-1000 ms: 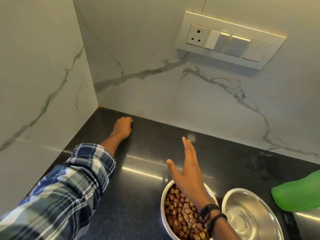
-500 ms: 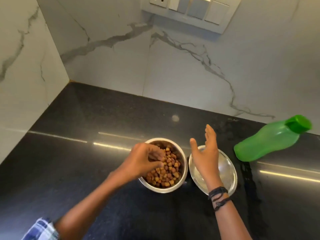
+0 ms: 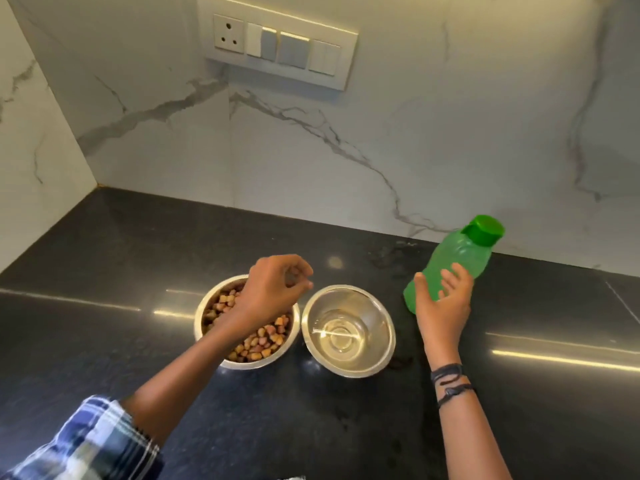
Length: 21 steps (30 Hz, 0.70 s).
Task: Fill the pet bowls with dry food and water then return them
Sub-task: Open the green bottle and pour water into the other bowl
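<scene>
Bowls (image 3: 348, 332): two, side by side; one green bottle (image 3: 453, 261).

Shiny steel bowls (image 3: 348, 330), glossy black countertop (image 3: 104, 258), translucent plastic bottle (image 3: 453, 265)

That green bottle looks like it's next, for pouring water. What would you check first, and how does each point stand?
1. Right hand reaching the green bottle: ok, open palm at its lower body; full grasp cannot tell.
2. Cap open for pouring: not ok, it looks shut.
3. Water bowl ready to receive: ok, upright and unobstructed; it seems to hold a little clear liquid.
4. Left hand clear of the water bowl: ok, it is over the food bowl.
5. Food bowl filled: ok, kibble visible.
</scene>
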Each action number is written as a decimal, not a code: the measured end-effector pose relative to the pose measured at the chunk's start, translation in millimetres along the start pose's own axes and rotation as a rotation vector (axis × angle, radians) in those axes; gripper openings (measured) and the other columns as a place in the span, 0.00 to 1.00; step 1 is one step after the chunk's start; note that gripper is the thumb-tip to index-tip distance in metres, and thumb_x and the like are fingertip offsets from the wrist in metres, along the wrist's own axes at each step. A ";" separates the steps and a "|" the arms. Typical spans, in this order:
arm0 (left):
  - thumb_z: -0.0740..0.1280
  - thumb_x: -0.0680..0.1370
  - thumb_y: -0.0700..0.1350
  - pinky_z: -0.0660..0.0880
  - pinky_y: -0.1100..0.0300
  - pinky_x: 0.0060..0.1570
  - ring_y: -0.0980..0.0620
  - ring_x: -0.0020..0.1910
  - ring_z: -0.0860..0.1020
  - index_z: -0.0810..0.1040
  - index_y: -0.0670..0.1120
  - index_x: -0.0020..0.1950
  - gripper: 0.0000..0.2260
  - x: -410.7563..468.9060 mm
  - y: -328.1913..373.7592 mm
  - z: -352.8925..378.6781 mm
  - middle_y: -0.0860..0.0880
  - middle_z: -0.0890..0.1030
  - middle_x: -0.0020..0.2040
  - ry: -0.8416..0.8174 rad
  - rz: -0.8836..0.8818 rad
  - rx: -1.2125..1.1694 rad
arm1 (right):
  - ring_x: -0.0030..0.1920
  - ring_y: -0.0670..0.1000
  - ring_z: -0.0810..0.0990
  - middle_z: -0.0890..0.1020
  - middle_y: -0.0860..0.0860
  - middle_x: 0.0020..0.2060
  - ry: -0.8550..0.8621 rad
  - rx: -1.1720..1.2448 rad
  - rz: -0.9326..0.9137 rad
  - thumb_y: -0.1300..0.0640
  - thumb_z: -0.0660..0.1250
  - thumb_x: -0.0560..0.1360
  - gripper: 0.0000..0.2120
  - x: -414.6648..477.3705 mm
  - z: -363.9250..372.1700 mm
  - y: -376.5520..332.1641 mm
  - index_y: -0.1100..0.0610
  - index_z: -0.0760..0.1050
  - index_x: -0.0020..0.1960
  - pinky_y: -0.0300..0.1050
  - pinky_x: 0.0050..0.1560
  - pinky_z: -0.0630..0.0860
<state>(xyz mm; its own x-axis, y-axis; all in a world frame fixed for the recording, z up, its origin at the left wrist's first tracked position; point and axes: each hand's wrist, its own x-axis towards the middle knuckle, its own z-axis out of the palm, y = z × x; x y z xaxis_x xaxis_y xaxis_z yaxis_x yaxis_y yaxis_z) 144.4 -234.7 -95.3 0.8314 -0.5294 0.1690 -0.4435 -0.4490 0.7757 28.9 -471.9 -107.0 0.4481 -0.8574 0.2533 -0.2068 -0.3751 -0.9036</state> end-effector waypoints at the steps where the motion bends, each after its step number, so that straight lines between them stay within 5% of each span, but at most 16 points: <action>1: 0.74 0.74 0.47 0.79 0.68 0.43 0.62 0.41 0.81 0.83 0.49 0.50 0.07 5.6 12.3 8.1 0.55 0.83 0.42 -0.006 0.008 -0.008 | 0.62 0.56 0.75 0.75 0.58 0.61 0.067 -0.005 -0.009 0.55 0.75 0.71 0.33 8.3 -8.0 4.9 0.60 0.64 0.70 0.55 0.65 0.72; 5: 0.73 0.75 0.48 0.81 0.60 0.47 0.60 0.42 0.82 0.84 0.49 0.49 0.05 29.0 61.4 53.4 0.54 0.85 0.44 -0.050 0.118 -0.058 | 0.63 0.58 0.68 0.69 0.60 0.63 0.197 -0.068 0.046 0.48 0.82 0.61 0.50 45.7 -32.4 20.8 0.61 0.59 0.73 0.61 0.66 0.67; 9: 0.70 0.76 0.43 0.77 0.59 0.57 0.54 0.54 0.82 0.78 0.48 0.65 0.17 57.4 110.0 93.4 0.52 0.83 0.60 -0.070 0.272 -0.045 | 0.69 0.54 0.71 0.68 0.55 0.70 -0.094 0.053 0.116 0.39 0.83 0.53 0.62 83.3 -35.1 28.5 0.48 0.51 0.76 0.57 0.69 0.70; 15: 0.71 0.76 0.48 0.71 0.52 0.63 0.46 0.66 0.74 0.69 0.44 0.73 0.27 95.3 162.6 120.7 0.44 0.75 0.68 -0.061 0.427 0.002 | 0.63 0.57 0.76 0.76 0.52 0.63 -0.248 -0.119 -0.030 0.42 0.81 0.59 0.48 98.0 -42.5 32.8 0.51 0.58 0.71 0.54 0.60 0.75; 21: 0.74 0.75 0.49 0.73 0.62 0.63 0.54 0.64 0.75 0.72 0.45 0.71 0.26 119.1 178.4 126.0 0.48 0.78 0.66 -0.295 0.463 -0.023 | 0.57 0.49 0.79 0.78 0.43 0.57 -0.468 -0.142 -0.085 0.37 0.81 0.54 0.46 94.5 -65.7 39.3 0.44 0.62 0.65 0.53 0.56 0.79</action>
<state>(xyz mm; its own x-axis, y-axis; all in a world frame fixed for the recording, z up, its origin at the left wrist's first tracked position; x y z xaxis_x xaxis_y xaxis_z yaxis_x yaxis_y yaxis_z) 122.1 -468.5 -13.4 0.4204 -0.8487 0.3210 -0.7305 -0.1067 0.6745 5.9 -590.9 -95.9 0.8045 -0.5831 0.1125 -0.2540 -0.5091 -0.8224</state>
